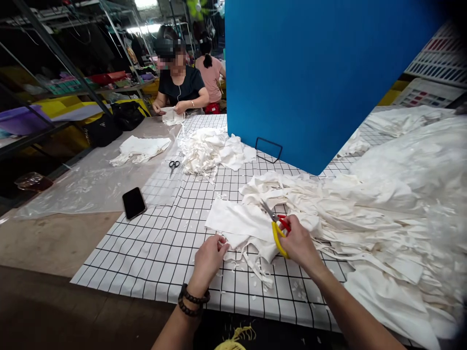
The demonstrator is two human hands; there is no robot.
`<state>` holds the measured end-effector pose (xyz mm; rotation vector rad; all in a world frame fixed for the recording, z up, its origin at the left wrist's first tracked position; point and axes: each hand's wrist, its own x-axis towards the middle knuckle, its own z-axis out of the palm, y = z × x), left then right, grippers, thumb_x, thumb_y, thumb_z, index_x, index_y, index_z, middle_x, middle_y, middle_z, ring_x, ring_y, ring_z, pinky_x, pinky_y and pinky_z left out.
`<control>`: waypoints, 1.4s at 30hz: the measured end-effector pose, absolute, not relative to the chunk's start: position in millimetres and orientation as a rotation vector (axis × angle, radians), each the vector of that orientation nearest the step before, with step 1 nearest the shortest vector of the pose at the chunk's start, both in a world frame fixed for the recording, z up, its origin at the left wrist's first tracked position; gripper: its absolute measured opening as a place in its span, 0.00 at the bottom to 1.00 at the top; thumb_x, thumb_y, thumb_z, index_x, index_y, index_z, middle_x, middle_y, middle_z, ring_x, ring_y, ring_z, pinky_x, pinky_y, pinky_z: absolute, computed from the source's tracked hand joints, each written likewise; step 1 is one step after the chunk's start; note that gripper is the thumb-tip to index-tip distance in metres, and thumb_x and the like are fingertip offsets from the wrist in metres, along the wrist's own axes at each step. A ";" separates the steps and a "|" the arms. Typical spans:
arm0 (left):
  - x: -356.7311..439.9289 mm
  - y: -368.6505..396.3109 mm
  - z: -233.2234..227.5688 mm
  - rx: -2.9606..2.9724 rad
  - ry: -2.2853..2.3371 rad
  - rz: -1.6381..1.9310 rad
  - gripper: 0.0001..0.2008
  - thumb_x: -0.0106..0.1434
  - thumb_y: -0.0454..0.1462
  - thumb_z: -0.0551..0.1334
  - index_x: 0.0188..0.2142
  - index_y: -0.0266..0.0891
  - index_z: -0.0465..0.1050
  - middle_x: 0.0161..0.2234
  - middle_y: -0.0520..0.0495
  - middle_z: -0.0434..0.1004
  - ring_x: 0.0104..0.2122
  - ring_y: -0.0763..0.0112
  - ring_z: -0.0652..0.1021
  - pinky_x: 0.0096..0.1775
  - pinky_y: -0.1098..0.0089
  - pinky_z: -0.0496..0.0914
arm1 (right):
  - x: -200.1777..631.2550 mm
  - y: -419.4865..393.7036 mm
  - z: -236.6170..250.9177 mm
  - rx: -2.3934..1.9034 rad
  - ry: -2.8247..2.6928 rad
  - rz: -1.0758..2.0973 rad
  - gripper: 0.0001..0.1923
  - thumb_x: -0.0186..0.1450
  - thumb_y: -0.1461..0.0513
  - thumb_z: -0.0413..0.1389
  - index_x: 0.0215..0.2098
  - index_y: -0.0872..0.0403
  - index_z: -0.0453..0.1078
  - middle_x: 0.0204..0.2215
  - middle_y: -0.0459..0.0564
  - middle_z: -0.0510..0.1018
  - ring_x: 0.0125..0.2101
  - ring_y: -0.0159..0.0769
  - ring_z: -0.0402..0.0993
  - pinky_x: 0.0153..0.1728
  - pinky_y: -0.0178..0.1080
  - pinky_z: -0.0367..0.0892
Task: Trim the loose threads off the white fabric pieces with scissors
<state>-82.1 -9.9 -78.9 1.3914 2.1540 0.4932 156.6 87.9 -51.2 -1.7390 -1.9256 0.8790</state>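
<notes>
My right hand [299, 243] is closed around scissors [274, 218] with one yellow and one red handle loop. Their blades point up and to the left, slightly apart, above a white cloth piece [237, 216] lying flat on the table. At that piece's lower left edge, my left hand [209, 255] pinches the fabric between thumb and fingers. A narrow white strip [257, 270] trails from the cloth towards me. Right of the scissors spreads a large heap of white cloth pieces [350, 209].
A black-and-white checked cover [138, 257] with small white scraps lies over the table. On it are a phone [134, 202], black scissors [173, 166] and another white pile [207, 148]. A blue board [292, 82] rises ahead. Across the table a co-worker [182, 87] handles white cloth.
</notes>
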 end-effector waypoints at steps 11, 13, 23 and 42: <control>-60.2 -46.5 -56.5 0.371 1.075 1.076 0.10 0.60 0.40 0.65 0.34 0.36 0.68 0.28 0.50 0.73 0.33 0.70 0.76 0.46 0.65 0.68 | 129.0 57.9 -66.2 -1.242 -1.589 1.698 0.15 0.54 0.61 0.60 0.32 0.50 0.57 0.34 0.47 0.77 0.36 0.39 0.75 0.33 0.37 0.69; -50.3 -50.6 -58.7 0.128 0.885 1.061 0.09 0.58 0.34 0.67 0.37 0.34 0.69 0.25 0.54 0.68 0.26 0.77 0.73 0.41 0.67 0.70 | 127.4 54.3 -67.1 -1.163 -1.554 1.779 0.16 0.53 0.61 0.62 0.33 0.50 0.57 0.37 0.49 0.77 0.37 0.39 0.75 0.33 0.37 0.69; -26.8 -48.8 -69.6 0.162 1.022 1.139 0.21 0.62 0.51 0.60 0.43 0.35 0.70 0.19 0.61 0.45 0.17 0.83 0.46 0.18 0.79 0.46 | 125.7 46.2 -73.2 -1.096 -1.508 1.839 0.20 0.54 0.57 0.66 0.31 0.51 0.56 0.28 0.42 0.74 0.25 0.30 0.68 0.28 0.34 0.63; -45.5 -40.4 -58.9 1.010 1.518 1.280 0.18 0.65 0.48 0.58 0.34 0.36 0.80 0.49 0.39 0.65 0.41 0.64 0.72 0.33 0.71 0.71 | 94.2 44.5 -86.7 -1.019 -1.426 1.657 0.15 0.53 0.69 0.59 0.34 0.51 0.60 0.34 0.45 0.77 0.33 0.34 0.73 0.33 0.35 0.67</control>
